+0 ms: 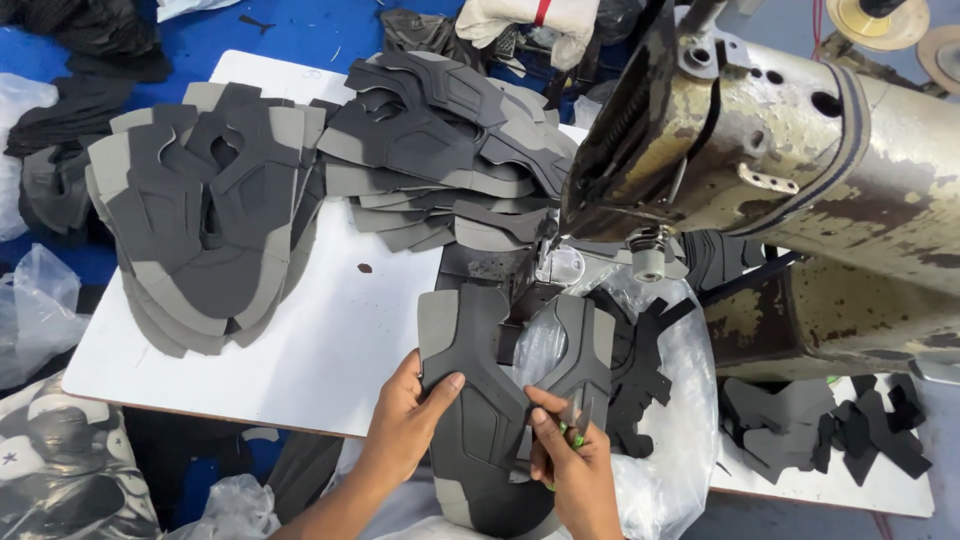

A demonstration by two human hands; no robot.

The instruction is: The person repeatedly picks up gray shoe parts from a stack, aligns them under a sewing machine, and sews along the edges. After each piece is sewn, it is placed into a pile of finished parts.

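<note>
Crumpled clear plastic bags lie at the far left edge, beside the white tabletop. On the tabletop's left half sits a fanned stack of grey and black shoe-upper pieces; a second, flatter stack lies further back towards the centre. At the near centre the left hand comes up from the near edge, fingers curled under and thumb pressed on top of a shoe upper, gripping its left edge. The upper is dark grey with lighter grey borders, forked at the far end into two tongues, and lies flat, overhanging the near edge of the tabletop and pointing towards the needle area. Just right of it the right hand is clenched around small snips with a green handle, thumb and fingertips also pinching the upper's right side. Black scraps lie on a clear bag right of the hands. Far right stands a worn, cream sewing machine, with more black pieces near its base.
</note>
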